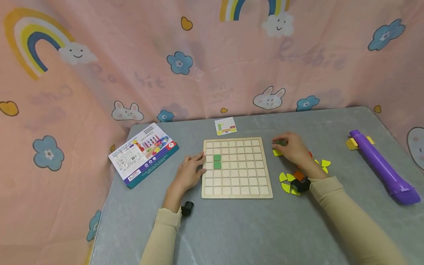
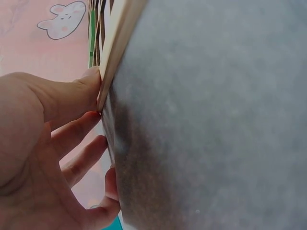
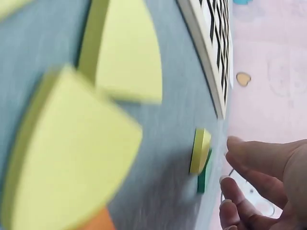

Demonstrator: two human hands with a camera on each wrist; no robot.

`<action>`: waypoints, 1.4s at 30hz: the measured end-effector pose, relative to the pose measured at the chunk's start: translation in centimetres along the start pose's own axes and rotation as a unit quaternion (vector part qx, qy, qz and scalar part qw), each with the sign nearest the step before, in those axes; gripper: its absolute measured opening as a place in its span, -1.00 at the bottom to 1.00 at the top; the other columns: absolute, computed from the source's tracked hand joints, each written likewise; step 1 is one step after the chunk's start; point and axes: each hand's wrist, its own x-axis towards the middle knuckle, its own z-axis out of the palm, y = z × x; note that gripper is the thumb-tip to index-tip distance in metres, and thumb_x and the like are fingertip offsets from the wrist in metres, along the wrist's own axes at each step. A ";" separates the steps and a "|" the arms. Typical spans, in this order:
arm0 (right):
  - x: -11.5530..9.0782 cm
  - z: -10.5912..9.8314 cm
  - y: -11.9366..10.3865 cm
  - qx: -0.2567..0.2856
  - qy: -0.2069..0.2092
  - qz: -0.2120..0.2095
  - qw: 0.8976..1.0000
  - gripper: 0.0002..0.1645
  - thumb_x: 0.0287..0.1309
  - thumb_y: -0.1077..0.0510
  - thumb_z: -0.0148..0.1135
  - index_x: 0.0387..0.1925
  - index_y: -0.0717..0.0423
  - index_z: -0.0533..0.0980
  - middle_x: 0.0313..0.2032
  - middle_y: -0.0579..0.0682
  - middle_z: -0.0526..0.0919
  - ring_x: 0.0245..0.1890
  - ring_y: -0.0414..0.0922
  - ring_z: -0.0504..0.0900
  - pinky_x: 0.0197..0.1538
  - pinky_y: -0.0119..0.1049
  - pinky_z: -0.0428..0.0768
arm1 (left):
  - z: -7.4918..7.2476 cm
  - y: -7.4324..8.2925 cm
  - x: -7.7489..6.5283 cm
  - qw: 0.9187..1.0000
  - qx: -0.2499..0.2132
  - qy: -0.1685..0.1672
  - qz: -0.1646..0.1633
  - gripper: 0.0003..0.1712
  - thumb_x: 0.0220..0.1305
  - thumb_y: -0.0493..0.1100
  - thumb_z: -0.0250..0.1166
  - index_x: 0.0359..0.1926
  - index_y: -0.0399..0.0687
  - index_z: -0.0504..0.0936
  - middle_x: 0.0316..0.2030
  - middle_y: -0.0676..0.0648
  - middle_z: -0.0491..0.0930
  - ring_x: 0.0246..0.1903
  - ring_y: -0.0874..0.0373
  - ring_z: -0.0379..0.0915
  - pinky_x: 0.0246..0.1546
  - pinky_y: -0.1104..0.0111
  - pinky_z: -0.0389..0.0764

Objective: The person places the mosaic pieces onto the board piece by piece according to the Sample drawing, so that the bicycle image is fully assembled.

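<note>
A square wooden grid board (image 1: 237,196) lies on the grey table with two green squares (image 1: 217,165) set one above the other in its left part. My left hand (image 1: 188,173) rests at the board's left edge; the left wrist view shows its thumb (image 2: 79,93) against the rim, the fingers loosely bent. To the right of the board, my right hand (image 1: 293,149) reaches over a green piece (image 3: 204,178) lying beside a yellow quarter-round piece (image 3: 199,152). Its thumb and fingers are apart, and in the right wrist view nothing shows between them.
Several yellow quarter-round pieces (image 1: 286,187) and an orange piece (image 1: 299,175) lie by my right wrist. A small pattern card (image 1: 226,126) sits behind the board. At the left is a printed box (image 1: 142,156); at the right, a purple tube (image 1: 381,165) leans on a yellow block (image 1: 352,144).
</note>
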 end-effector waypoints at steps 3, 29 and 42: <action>0.2 -0.4 0.7 -0.001 0.004 -0.003 1.000 -0.63 0.43 0.22 0.33 0.13 0.41 0.65 0.11 0.44 0.60 0.02 0.28 0.55 0.06 0.18 0.53 | 0.1 -0.1 0.0 1.000 0.003 0.001 0.002 -0.32 0.54 -0.11 0.30 0.58 -0.02 0.35 0.66 0.02 0.18 0.46 -0.14 0.26 0.30 -0.20 0.36; 0.0 0.2 1.3 -0.011 0.044 0.000 0.999 -0.73 0.36 0.27 0.39 -0.01 0.39 0.68 -0.18 0.32 0.69 -0.23 0.12 0.56 -0.18 -0.15 0.47 | 0.1 -0.1 -0.1 1.000 -0.014 0.009 0.011 -0.32 0.52 -0.14 0.30 0.57 -0.04 0.38 0.64 -0.01 0.22 0.48 -0.14 0.24 0.30 -0.28 0.33; -0.2 0.9 -1.1 -0.001 0.106 -0.049 0.993 -0.87 0.30 0.29 0.46 -0.16 0.26 0.79 -0.27 0.24 0.80 -0.44 -0.02 0.49 -0.40 -0.28 0.40 | 0.1 -0.1 -0.2 1.000 -0.016 0.007 0.010 -0.33 0.54 -0.14 0.29 0.58 -0.04 0.37 0.65 -0.01 0.21 0.49 -0.15 0.22 0.30 -0.26 0.33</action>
